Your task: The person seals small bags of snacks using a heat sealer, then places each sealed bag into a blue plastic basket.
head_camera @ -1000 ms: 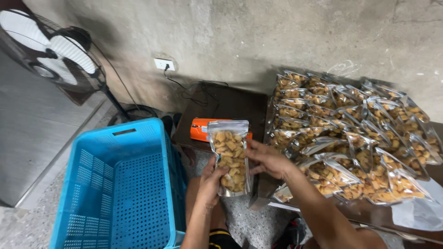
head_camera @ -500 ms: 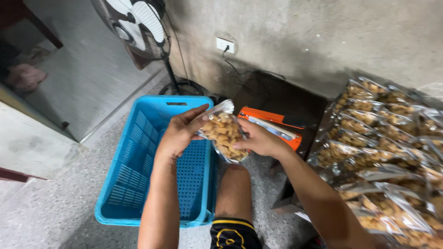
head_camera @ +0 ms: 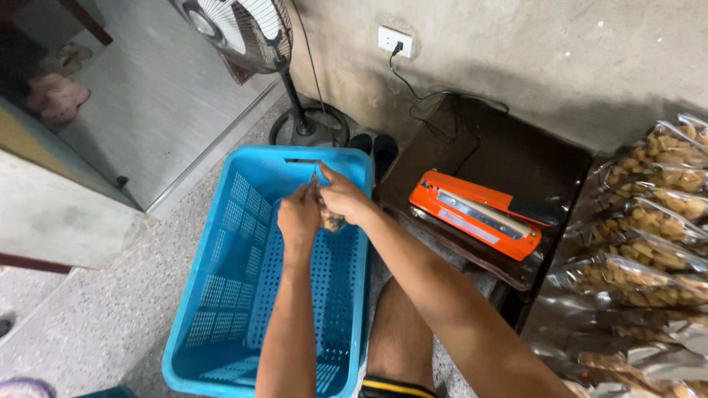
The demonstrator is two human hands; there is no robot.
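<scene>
Now over the crate (head_camera: 221, 295) — pouch (head_camera: 330, 218) swung across from beside the sealer (head_camera: 476, 221). Pinched between both hands, left (head_camera: 299, 220) and right (head_camera: 341, 197). Lower than before — not yet released.

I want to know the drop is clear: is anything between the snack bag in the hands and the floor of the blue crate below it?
Nothing visible. Both hands, left hand and right hand, hold the snack bag over the blue crate, whose perforated floor shows bare beneath it.
</scene>
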